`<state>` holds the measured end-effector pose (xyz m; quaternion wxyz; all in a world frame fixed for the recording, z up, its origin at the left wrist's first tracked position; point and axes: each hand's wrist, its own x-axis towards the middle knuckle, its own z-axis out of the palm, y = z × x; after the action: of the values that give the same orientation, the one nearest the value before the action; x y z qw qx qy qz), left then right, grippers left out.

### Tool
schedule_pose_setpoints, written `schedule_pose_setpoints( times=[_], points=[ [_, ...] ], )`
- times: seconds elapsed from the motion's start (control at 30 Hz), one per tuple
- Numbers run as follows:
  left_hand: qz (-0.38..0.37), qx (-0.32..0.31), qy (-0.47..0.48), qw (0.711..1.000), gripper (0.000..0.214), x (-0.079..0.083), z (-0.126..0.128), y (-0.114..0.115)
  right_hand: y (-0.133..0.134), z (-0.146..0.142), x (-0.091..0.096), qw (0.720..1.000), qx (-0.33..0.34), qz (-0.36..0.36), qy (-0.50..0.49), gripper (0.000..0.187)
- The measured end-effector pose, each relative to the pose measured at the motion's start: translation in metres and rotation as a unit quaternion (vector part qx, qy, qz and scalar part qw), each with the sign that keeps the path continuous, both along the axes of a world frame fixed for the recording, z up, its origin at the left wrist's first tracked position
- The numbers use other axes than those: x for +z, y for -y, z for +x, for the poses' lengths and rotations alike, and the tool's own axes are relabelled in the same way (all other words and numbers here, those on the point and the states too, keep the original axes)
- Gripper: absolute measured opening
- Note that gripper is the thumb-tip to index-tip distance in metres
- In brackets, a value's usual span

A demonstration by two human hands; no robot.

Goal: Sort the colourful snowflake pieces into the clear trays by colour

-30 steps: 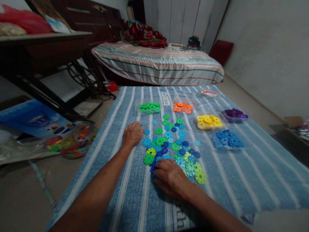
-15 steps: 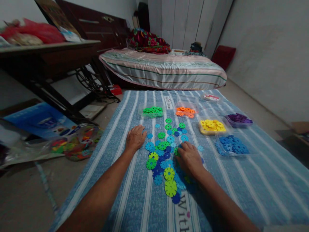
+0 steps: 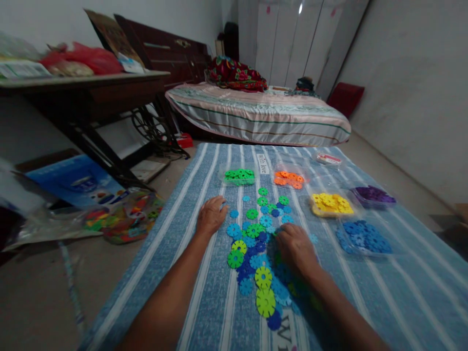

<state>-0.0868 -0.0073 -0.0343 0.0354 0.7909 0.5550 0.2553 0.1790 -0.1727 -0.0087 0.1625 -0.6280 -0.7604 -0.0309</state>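
**Right hand** (image 3: 297, 249): palm down on the near right of the heap, fingers (image 3: 283, 235) bent onto the pieces. Whether they pinch one cannot be told, as the knuckles hide the tips.

**Left hand** (image 3: 211, 215): flat on the cloth, fingers (image 3: 220, 202) loosely spread and holding nothing. It rests just beside the heap's left edge, seemingly as a prop for the lean forward.

**Loose discs** (image 3: 256, 246): notched plastic rounds in blue, green and lime, mixed. They lie in one scatter between the two hands, some trailing toward the person.

**Clear trays**: one colour apiece, set in an arc beyond the heap, probably so each lies within a reach.
- green tray (image 3: 239, 176)
- orange tray (image 3: 288, 179)
- yellow tray (image 3: 331, 204)
- purple tray (image 3: 373, 195)
- blue tray (image 3: 363, 237)

**Striped cloth** (image 3: 402, 282): blue and white, spread on the floor and bearing all the above.

**Bag of mixed discs** (image 3: 124, 217): off the cloth, to the left.

**Bed** (image 3: 256, 114) and **dark table** (image 3: 91, 90): behind, well apart.
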Motion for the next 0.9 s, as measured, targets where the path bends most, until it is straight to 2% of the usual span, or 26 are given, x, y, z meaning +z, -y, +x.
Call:
schedule_pose_setpoints(
  times=[0.1, 0.2, 0.3, 0.4, 0.47, 0.53, 0.6, 0.7, 0.8, 0.9],
  points=[
    [0.000, 0.006, 0.033, 0.999, 0.025, -0.002, -0.003, -0.003, -0.012, 0.007, 0.004, 0.999, 0.017, -0.010, -0.025, 0.029],
    [-0.005, 0.008, 0.057, 0.998, 0.024, -0.003, -0.005, -0.004, -0.039, 0.006, 0.022, 0.997, 0.027, -0.033, -0.063, 0.030],
    [-0.006, 0.011, 0.069, 0.998, 0.023, -0.004, -0.005, -0.004, -0.085, -0.004, 0.049, 0.990, 0.028, -0.043, -0.128, 0.026],
    [0.001, 0.010, 0.078, 0.997, 0.022, -0.005, -0.005, -0.004, -0.140, -0.017, 0.080, 0.967, 0.013, -0.033, -0.253, 0.033],
    [0.005, 0.011, 0.081, 0.997, 0.022, -0.005, -0.005, -0.003, -0.169, -0.023, 0.095, 0.950, -0.019, 0.017, -0.312, 0.040],
    [0.007, 0.012, 0.082, 0.997, 0.022, -0.005, -0.004, -0.003, -0.184, -0.027, 0.101, 0.946, -0.040, 0.052, -0.319, 0.041],
    [0.004, 0.013, 0.084, 0.996, 0.022, -0.004, -0.003, -0.002, -0.182, -0.029, 0.096, 0.959, -0.038, 0.033, -0.278, 0.039],
    [-0.004, 0.018, 0.089, 0.996, 0.022, -0.001, -0.001, 0.000, -0.159, -0.030, 0.075, 0.985, 0.001, -0.063, -0.159, 0.031],
    [-0.010, 0.020, 0.088, 0.996, 0.022, -0.001, 0.001, 0.000, -0.132, -0.029, 0.053, 0.989, 0.035, -0.128, -0.066, 0.022],
    [-0.008, 0.020, 0.086, 0.996, 0.021, -0.001, 0.002, 0.001, -0.116, -0.029, 0.039, 0.983, 0.089, -0.161, -0.018, 0.017]
  ],
)
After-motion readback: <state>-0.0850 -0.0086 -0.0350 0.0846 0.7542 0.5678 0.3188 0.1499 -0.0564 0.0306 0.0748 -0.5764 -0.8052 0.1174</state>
